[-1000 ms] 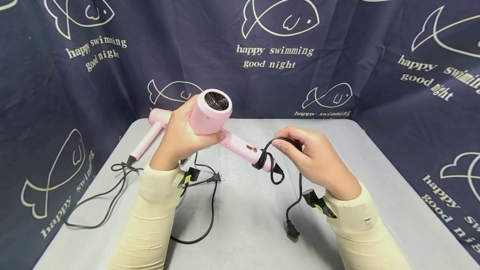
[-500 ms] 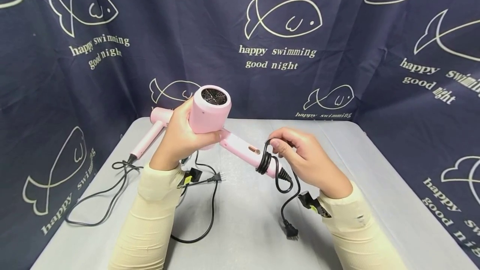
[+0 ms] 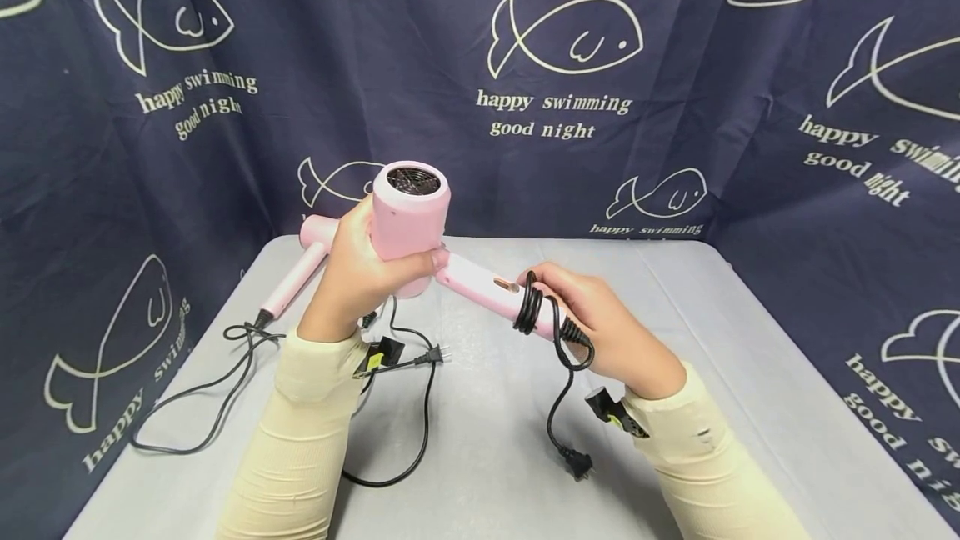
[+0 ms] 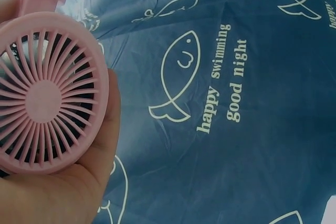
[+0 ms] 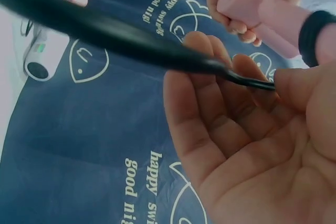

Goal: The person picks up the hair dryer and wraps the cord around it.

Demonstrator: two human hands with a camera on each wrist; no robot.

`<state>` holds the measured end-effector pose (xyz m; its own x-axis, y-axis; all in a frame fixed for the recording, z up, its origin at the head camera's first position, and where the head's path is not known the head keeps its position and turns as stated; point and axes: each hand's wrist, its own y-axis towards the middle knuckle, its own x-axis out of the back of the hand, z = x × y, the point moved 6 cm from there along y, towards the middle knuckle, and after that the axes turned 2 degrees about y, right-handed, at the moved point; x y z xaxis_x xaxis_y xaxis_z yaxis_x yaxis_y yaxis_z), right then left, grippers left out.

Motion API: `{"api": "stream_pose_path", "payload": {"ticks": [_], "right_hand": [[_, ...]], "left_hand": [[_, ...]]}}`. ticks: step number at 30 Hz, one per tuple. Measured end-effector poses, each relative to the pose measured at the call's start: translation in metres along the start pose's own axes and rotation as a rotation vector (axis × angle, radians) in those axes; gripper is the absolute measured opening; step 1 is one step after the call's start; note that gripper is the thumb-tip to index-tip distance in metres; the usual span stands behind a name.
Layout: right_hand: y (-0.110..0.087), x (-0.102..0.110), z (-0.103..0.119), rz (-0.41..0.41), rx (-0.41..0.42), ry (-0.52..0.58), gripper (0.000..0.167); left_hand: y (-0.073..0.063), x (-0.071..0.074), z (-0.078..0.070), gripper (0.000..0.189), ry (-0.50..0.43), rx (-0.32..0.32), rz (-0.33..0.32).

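A pink hair dryer point(image 3: 408, 223) is held up over the table, tilted, its round outlet facing up. My left hand point(image 3: 352, 269) grips its barrel, thumb across the front; in the left wrist view the slatted pink grille point(image 4: 43, 100) fills the near side. Several turns of black power cord point(image 3: 531, 307) wrap the lower handle. My right hand point(image 3: 592, 315) is behind the handle's end, partly hidden by it; in the right wrist view the cord point(image 5: 247, 81) runs between its thumb and bent fingers. The cord's two-pin plug point(image 3: 577, 463) dangles below.
A second pink hair dryer point(image 3: 296, 282) lies at the table's left, its black cord point(image 3: 217, 432) looped in front. Another two-pin plug point(image 3: 431, 354) and cord lie beside my left forearm. A whitish cylinder point(image 5: 39, 61) shows in the right wrist view. Blue fish-print curtain point(image 3: 555, 173) surrounds the grey table point(image 3: 487, 440).
My right hand has moved left and in behind the handle, taking the cord round it. The dryer's outlet has shifted slightly left and up, and the hanging plug has swung left.
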<state>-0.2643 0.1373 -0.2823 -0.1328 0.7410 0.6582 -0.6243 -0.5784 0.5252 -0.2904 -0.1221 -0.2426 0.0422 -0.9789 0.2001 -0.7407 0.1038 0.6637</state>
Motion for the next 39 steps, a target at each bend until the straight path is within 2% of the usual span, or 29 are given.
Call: {"api": "stream_pose_path", "payload": {"ticks": [5,7,10,13,14,16,18,24,30,36,39], "right_hand": [[-0.001,-0.009,0.006,0.034,0.069,-0.004,0.021],[-0.001,-0.014,0.006,0.035,0.04,0.034,0.022],[-0.002,-0.021,0.008,0.042,0.011,0.103,0.035],[-0.004,-0.026,0.011,0.067,-0.022,0.075,0.035],[-0.004,-0.028,0.012,0.078,-0.02,0.03,0.031],[-0.004,-0.029,0.014,0.097,-0.03,-0.053,0.012],[-0.004,-0.031,0.015,0.132,-0.061,-0.09,0.002],[-0.004,-0.032,0.025,0.174,-0.062,-0.011,0.003],[-0.007,-0.022,0.034,0.147,-0.062,-0.017,0.006],[-0.011,-0.004,0.041,0.08,-0.035,-0.102,0.013],[-0.013,0.005,0.043,0.048,-0.038,-0.086,0.015]], "left_hand": [[0.001,0.001,-0.001,0.058,-0.028,-0.005,-0.026],[0.001,0.0,-0.002,0.058,-0.047,0.0,-0.037],[0.0,0.001,-0.002,0.057,-0.073,0.016,-0.067],[0.0,0.002,-0.002,0.053,-0.082,0.029,-0.106],[0.001,0.002,-0.002,0.053,-0.079,0.028,-0.124],[0.003,0.004,-0.003,0.054,-0.07,0.018,-0.161],[0.004,0.006,-0.004,0.055,-0.062,0.009,-0.202],[0.005,0.012,-0.003,0.06,-0.042,0.008,-0.289],[0.007,0.011,-0.001,0.065,-0.008,-0.007,-0.295],[0.007,0.006,0.001,0.066,0.03,-0.006,-0.248],[0.006,0.004,0.002,0.067,0.034,0.004,-0.226]]}}
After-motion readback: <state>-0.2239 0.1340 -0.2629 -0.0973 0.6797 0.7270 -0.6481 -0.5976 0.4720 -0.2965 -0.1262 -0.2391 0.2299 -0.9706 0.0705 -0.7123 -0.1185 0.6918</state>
